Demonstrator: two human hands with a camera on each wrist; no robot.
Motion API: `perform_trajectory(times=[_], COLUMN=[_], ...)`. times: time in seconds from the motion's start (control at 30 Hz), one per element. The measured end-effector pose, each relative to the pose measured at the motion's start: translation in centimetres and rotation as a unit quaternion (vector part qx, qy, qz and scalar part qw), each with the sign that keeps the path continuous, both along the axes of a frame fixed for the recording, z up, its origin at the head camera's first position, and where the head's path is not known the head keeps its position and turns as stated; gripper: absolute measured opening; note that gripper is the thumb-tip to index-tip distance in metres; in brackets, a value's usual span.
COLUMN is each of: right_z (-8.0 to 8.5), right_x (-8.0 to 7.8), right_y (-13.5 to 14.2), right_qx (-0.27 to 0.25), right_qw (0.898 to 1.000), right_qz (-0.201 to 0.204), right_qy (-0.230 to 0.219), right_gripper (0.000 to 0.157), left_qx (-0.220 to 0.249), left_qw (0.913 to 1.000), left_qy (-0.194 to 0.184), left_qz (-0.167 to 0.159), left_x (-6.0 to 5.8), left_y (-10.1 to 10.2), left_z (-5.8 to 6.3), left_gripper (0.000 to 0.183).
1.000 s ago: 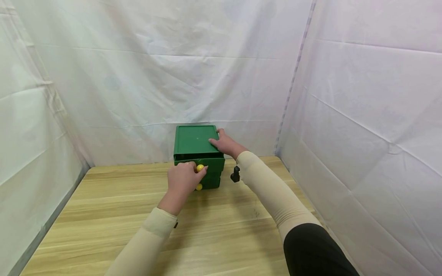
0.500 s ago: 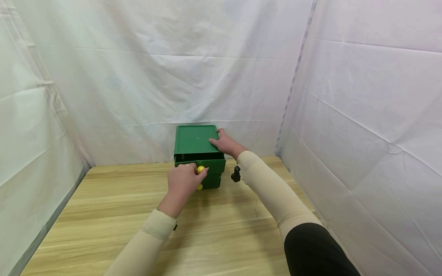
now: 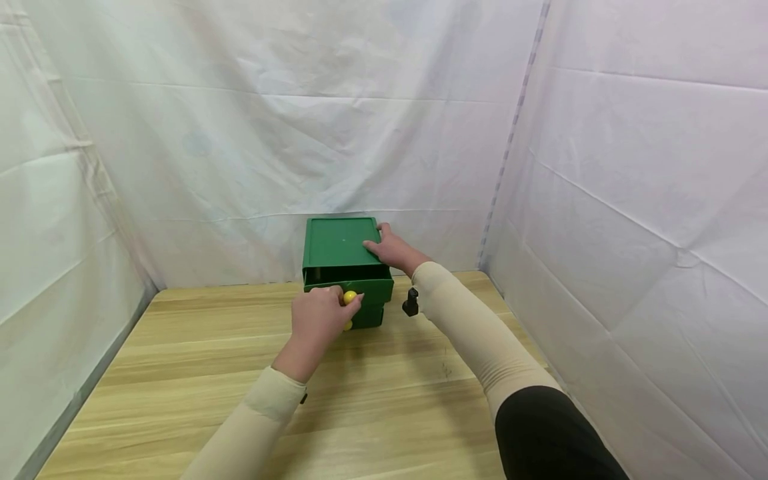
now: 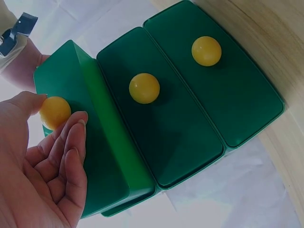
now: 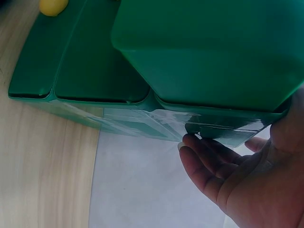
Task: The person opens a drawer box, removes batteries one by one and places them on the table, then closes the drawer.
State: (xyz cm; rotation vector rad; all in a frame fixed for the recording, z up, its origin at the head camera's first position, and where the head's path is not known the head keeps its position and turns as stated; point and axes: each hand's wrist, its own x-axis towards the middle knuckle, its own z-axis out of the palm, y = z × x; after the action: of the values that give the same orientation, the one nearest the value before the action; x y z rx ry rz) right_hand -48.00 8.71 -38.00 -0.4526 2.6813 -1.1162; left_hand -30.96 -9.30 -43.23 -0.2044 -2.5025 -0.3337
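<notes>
White, creased sheeting [image 3: 300,133] hangs behind the green cabinet and off to either side of it. Under the cabinet runs a wooden table [image 3: 198,380], pale and streaked with grain. And here is the green cabinet [image 3: 339,241] itself: boxy, smooth, plastic-looking, with a rimmed flat top and shiny tape-like strips [image 5: 142,121] along its right side. Three round-cornered drawers fill its front; the middle drawer [image 4: 159,128] and bottom drawer [image 4: 228,97] sit flush, but the top drawer [image 3: 375,290] juts out, its inside too dark to read. At the cabinet's right edge, the right hand [image 3: 396,252] rests thumb on top, loosely extended fingers against the side. In front, the left hand [image 3: 315,313] pinches the top knob [image 4: 55,112], a glossy yellow ball; two matching lower knobs [image 4: 144,88] dot the drawers beneath.
</notes>
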Motion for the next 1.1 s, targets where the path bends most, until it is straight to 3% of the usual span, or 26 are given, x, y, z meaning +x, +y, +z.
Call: perform_trajectory(times=[0.3, 0.57, 1.1], right_z=[0.06, 0.04, -0.23], right_x=[0.1, 0.03, -0.36], right_y=[-0.03, -0.23, -0.46], right_qx=[0.003, -0.001, 0.003], right_qw=[1.0, 1.0, 1.0], right_qz=[0.003, 0.002, -0.009], right_qy=[0.017, 0.01, 0.007], right_gripper=[0.078, 0.079, 0.081], left_qx=[0.011, 0.001, -0.011], left_qw=[0.9999, 0.9999, 0.9999], left_qy=[0.007, -0.007, 0.003], left_qz=[-0.007, -0.007, -0.006], left_x=[0.35, 0.38, 0.9], left_y=[-0.08, -0.3, -0.39], left_z=[0.14, 0.01, -0.15], left_gripper=[0.058, 0.059, 0.06])
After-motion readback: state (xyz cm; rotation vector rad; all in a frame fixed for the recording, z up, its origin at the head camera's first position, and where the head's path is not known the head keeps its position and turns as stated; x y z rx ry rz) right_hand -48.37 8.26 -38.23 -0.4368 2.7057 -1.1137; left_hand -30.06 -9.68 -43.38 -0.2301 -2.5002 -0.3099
